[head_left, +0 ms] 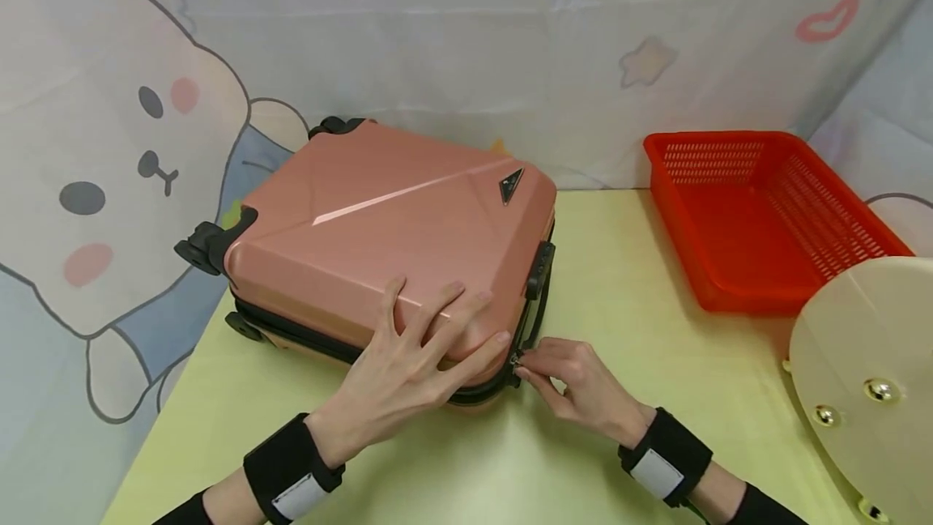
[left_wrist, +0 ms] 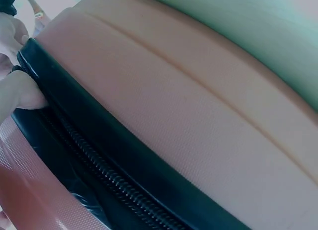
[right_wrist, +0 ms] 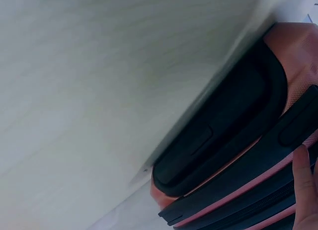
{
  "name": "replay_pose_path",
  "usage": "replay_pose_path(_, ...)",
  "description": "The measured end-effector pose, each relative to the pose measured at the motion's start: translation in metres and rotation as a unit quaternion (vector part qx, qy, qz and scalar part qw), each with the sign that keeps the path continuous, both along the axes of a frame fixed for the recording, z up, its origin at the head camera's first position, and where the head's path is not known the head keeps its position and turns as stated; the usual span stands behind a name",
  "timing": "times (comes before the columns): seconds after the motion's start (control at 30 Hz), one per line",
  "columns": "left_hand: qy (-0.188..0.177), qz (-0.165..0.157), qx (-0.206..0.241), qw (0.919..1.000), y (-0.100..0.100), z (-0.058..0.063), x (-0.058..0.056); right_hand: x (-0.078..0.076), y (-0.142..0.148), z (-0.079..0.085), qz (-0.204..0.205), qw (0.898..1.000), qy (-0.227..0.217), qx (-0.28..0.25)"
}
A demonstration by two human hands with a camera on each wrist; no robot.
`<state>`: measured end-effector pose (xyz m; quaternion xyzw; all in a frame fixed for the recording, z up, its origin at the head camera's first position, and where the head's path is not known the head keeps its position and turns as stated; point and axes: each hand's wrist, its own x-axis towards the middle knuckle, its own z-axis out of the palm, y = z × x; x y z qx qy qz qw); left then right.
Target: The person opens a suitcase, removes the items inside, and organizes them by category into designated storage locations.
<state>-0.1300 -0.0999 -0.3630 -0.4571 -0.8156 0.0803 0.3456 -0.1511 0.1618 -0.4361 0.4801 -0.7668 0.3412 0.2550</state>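
The right hand (head_left: 576, 382) pinches the zipper pull (head_left: 516, 358) at the near right corner of the pink suitcase (head_left: 408, 217); the left hand (head_left: 411, 367), spread and gripping nothing, rests atop it. The suitcase lies on a yellow table (head_left: 605, 266), left of a red basket (head_left: 743, 300).

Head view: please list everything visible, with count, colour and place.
Hard-shell suitcase: one, pink, lying flat, centre-left
Zip pull: one, silvery, suitcase's near right corner
Slotted basket: one, red, back right
Round object with metallic domes: one, cream, right edge
Tabletop: one, pale yellow, under suitcase
Printed backdrop: one, mostly whitish, behind
Wristbands: two, black, on wrists
Sleeves: two, black, bottom edge
Left hand: one, bare, on suitcase
Right hand: one, bare, pinching zip pull
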Motion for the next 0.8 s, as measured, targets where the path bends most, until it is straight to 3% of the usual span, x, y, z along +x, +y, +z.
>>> replay_pose_path(0.13, 0.003, -0.006, 0.002, 1.0000, -0.006, 0.002, 0.002, -0.004, -0.002, 0.000, 0.019, 1.000, -0.021, -0.008)
replay_pose_path(0.37, 0.021, 0.003, -0.006, 0.9998, -0.006, 0.001, -0.003, -0.030, 0.006, 0.003, -0.066, 0.997, -0.041, -0.007)
replay_pose_path(0.47, 0.020, 0.010, -0.005, 0.9997, -0.002, -0.002, -0.005, -0.019, 0.002, 0.000, -0.082, 0.996, -0.030, 0.005)
replay_pose_path(0.67, 0.016, 0.004, 0.005, 0.9999, 0.002, -0.001, -0.004, 0.018, -0.016, 0.000, -0.122, 0.991, 0.043, 0.031)
replay_pose_path(0.8, 0.015, 0.004, 0.003, 0.9999, -0.002, 0.002, -0.003, 0.029, -0.028, 0.000, -0.100, 0.994, 0.040, 0.023)
